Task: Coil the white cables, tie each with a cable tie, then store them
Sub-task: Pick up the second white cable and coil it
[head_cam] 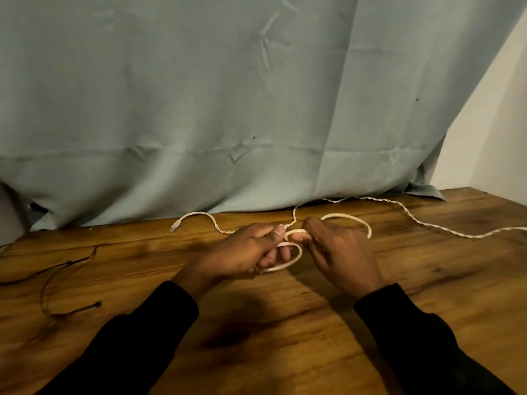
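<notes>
A white cable (350, 217) lies on the wooden table (256, 323) near its back edge. My left hand (245, 252) grips a small loop of it, which hangs below my fingers. My right hand (336, 249) pinches the same cable just to the right, and a larger loop arcs behind that hand. One end with a white plug (174, 227) trails off to the left. A thinner twisted white cable (410, 216) runs from behind my hands to the right edge of the view.
A pale blue-grey cloth (228, 109) hangs behind the table and covers its back edge. A thin dark cord (54, 280) with a small round end lies at the left. A white wall (496, 124) stands at the right.
</notes>
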